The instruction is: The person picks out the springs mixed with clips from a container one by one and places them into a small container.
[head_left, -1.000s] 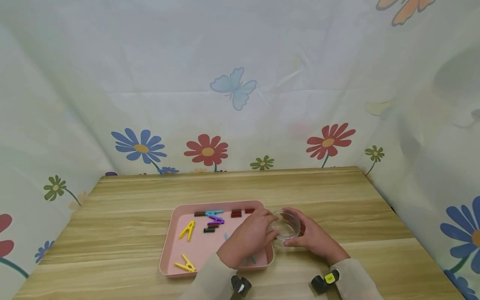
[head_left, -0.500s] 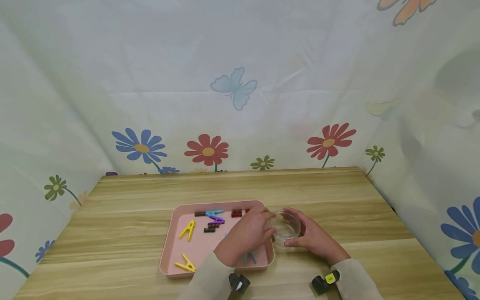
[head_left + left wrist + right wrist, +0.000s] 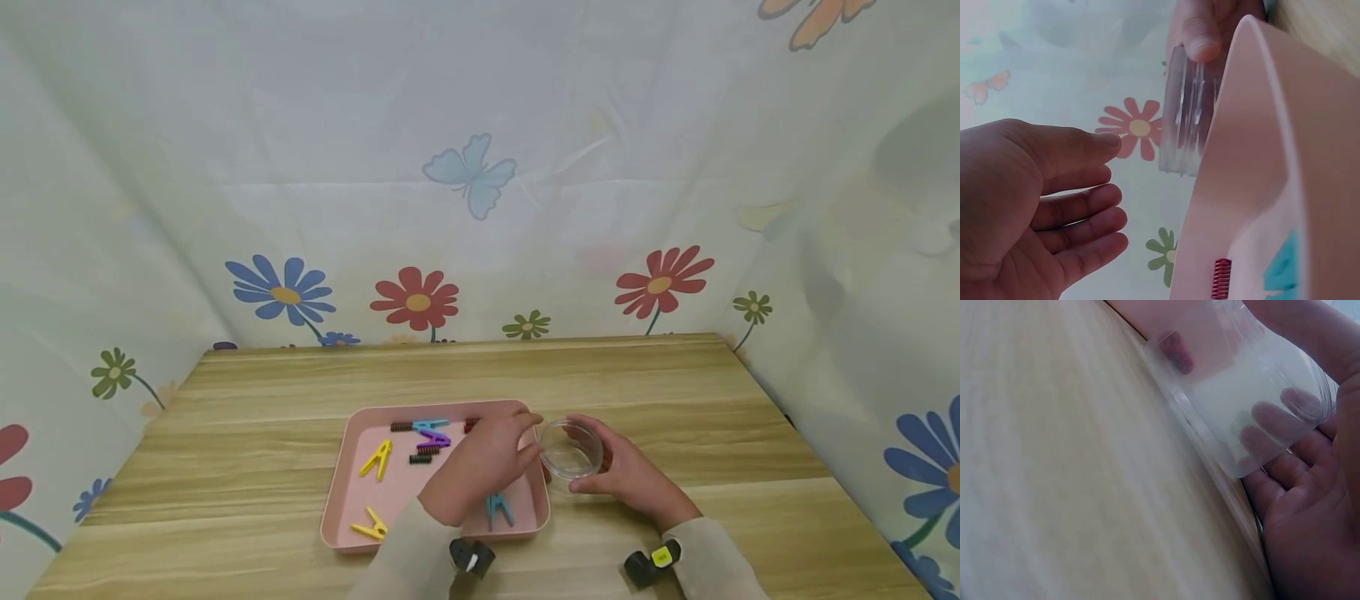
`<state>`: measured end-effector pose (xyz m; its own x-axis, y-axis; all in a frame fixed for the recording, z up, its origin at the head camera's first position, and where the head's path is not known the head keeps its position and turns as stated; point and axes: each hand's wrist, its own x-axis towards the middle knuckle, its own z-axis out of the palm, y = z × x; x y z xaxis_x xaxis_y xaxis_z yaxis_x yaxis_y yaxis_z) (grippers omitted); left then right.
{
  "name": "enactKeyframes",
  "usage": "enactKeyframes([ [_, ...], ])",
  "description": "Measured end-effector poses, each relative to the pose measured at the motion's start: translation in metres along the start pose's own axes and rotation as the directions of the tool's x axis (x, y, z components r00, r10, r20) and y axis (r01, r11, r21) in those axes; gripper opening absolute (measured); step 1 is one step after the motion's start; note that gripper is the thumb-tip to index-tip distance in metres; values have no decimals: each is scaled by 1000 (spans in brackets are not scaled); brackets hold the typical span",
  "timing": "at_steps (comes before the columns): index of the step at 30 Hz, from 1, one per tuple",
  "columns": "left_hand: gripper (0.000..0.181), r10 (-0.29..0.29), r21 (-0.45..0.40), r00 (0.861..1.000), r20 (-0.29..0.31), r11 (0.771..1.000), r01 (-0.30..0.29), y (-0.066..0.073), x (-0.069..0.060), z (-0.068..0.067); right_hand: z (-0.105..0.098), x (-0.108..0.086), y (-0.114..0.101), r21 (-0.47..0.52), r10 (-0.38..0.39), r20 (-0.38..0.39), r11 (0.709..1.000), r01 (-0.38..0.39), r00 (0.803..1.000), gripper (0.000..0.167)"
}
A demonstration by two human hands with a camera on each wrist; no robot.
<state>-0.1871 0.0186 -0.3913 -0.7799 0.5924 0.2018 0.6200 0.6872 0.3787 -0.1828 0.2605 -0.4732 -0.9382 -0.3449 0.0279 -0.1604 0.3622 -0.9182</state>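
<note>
My right hand (image 3: 630, 475) grips a clear round plastic jar (image 3: 572, 450), its fingers curved behind it and the thumb at the front. The jar stands just right of the pink tray (image 3: 333, 492). My left hand (image 3: 483, 458) hovers over the tray's right part, fingers loosely bent; in the left wrist view nothing lies between thumb and fingers. A red spring (image 3: 1221, 278) and a teal clip (image 3: 1282, 269) show inside the tray. Through the jar wall in the right wrist view I see something red (image 3: 1175, 353); whether it lies inside or behind, I cannot tell.
Inside the tray are yellow clips (image 3: 377, 460), a purple clip (image 3: 435, 439), light-blue clips (image 3: 499, 510) and dark springs (image 3: 420, 459). The wooden table (image 3: 675, 392) meets a flowered cloth backdrop (image 3: 480, 250) behind and at both sides.
My left hand has drawn back leftward from the jar's rim, over the tray, uncovering the light-blue clip near its front right. The right hand and jar have stayed in place.
</note>
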Motion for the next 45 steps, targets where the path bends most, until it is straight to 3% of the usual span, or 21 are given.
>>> enactKeyframes([
  [5,36,-29,7,1000,7,1000,29,-1,1,-4,-1,0,-1,-10,22,-9,1000,-22,1000,88],
  [18,37,-65,-19,997,38,998,66,-5,2,-12,0,0,-1,19,-31,13,999,30,999,86],
  [29,36,-60,-43,995,83,997,64,-16,9,-21,0,1,0,22,-15,7,1000,15,1000,87],
  [45,29,-98,36,984,146,995,94,-19,18,-28,0,1,1,7,-22,9,1000,22,1000,86],
])
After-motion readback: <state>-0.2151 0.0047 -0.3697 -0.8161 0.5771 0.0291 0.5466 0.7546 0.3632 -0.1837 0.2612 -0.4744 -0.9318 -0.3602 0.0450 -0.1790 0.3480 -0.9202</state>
